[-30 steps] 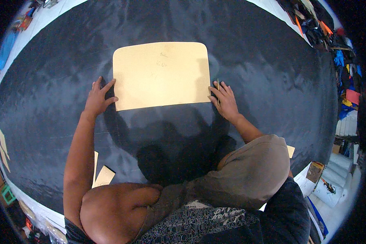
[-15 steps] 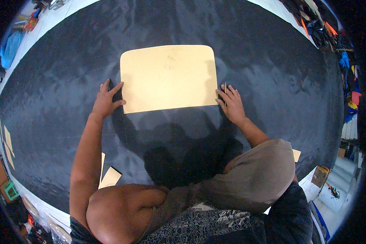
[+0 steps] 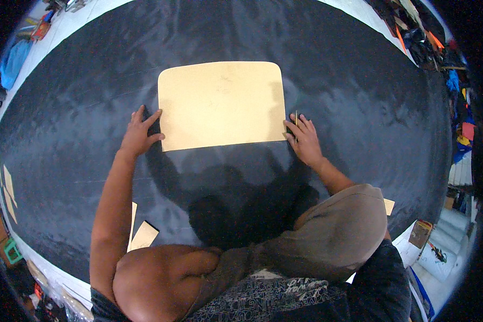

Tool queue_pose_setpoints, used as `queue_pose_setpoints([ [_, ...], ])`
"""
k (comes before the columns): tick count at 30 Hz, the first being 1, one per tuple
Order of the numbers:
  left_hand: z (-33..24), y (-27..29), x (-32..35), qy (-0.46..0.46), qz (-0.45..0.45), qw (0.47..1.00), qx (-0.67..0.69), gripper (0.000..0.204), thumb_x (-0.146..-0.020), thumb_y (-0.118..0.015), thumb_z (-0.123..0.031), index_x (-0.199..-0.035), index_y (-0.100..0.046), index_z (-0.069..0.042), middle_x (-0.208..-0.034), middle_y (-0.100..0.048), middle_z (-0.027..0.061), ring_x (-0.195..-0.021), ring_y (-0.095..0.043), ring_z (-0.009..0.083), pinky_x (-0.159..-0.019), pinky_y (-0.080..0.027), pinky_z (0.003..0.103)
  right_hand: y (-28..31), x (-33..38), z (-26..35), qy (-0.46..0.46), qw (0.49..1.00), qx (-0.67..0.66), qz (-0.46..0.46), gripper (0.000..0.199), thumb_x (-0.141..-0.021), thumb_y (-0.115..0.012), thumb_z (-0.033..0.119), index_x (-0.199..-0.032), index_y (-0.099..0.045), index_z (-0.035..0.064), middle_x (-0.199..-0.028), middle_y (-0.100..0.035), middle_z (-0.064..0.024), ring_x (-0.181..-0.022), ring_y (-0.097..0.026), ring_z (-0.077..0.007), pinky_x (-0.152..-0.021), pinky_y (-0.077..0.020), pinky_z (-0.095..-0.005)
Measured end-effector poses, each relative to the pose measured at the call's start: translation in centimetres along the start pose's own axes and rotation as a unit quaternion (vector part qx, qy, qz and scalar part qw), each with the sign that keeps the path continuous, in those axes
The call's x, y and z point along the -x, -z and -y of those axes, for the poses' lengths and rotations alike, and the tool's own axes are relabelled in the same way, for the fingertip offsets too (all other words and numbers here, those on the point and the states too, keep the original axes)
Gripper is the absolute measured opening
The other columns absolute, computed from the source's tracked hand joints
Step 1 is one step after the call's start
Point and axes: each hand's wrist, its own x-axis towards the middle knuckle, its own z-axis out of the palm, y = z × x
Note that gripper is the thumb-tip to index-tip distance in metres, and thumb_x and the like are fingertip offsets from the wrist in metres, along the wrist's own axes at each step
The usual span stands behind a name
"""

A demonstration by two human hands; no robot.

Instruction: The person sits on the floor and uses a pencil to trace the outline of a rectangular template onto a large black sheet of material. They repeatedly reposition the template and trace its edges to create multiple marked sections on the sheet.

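Observation:
A large cream cardboard pattern piece (image 3: 222, 104) with rounded far corners and a straight near edge lies flat on a wide sheet of black material (image 3: 349, 86). Faint pencil-like marks show on its surface. My left hand (image 3: 140, 131) rests at its left edge, fingers spread, with thumb and a fingertip touching the border. At the opposite edge is my right hand (image 3: 306, 140), its thumb and forefinger on the card's side. A thin yellowish stick, like a pencil (image 3: 296, 119), stands out between the fingers of that hand.
Small cream card pieces lie by my left knee (image 3: 144, 235), at the sheet's far left (image 3: 8, 193) and beside my right knee (image 3: 389, 206). Blue plastic (image 3: 16, 64) and mixed clutter (image 3: 426, 37) line the floor around the sheet. Pale rolls (image 3: 448, 241) sit at lower right.

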Motion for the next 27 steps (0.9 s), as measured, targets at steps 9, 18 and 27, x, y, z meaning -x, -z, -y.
queue_pose_setpoints([
  [9, 0.8, -0.7, -0.1, -0.018, -0.005, 1.0, 0.007, 0.084, -0.077, -0.086, -0.041, -0.151, -0.047, -0.04, -0.165, -0.025, 0.0235, -0.149, -0.025, 0.0521, -0.121, -0.032, 0.054, -0.6, -0.3, -0.3, 0.005, 1.0, 0.007, -0.008, 0.044, -0.096, -0.069, 0.033, -0.136, -0.063, 0.0176, -0.15, -0.054, -0.0096, -0.141, -0.044, -0.0397, -0.117, -0.0328, -0.059],
  [18, 0.5, 0.1, 0.3, 0.004, 0.006, 1.0, -0.018, 0.083, -0.077, -0.084, -0.045, -0.151, -0.046, -0.042, -0.166, -0.025, 0.0213, -0.148, -0.028, 0.0529, -0.12, -0.032, 0.055, -0.4, -0.1, 0.3, 0.005, 1.0, 0.001, -0.001, 0.043, -0.095, -0.071, 0.026, -0.135, -0.063, 0.0153, -0.149, -0.054, -0.0134, -0.14, -0.044, -0.0417, -0.118, -0.0316, -0.0572],
  [27, 0.6, -0.2, 0.0, 0.0, 0.013, 1.0, 0.007, 0.091, -0.071, -0.085, -0.054, -0.152, -0.046, -0.041, -0.166, -0.021, 0.026, -0.148, -0.022, 0.0574, -0.12, -0.028, 0.061, -0.4, -0.3, -0.2, 0.008, 1.0, -0.014, 0.021, 0.041, -0.097, -0.068, 0.026, -0.136, -0.063, 0.014, -0.151, -0.052, -0.015, -0.141, -0.042, -0.0427, -0.118, -0.0298, -0.0559],
])
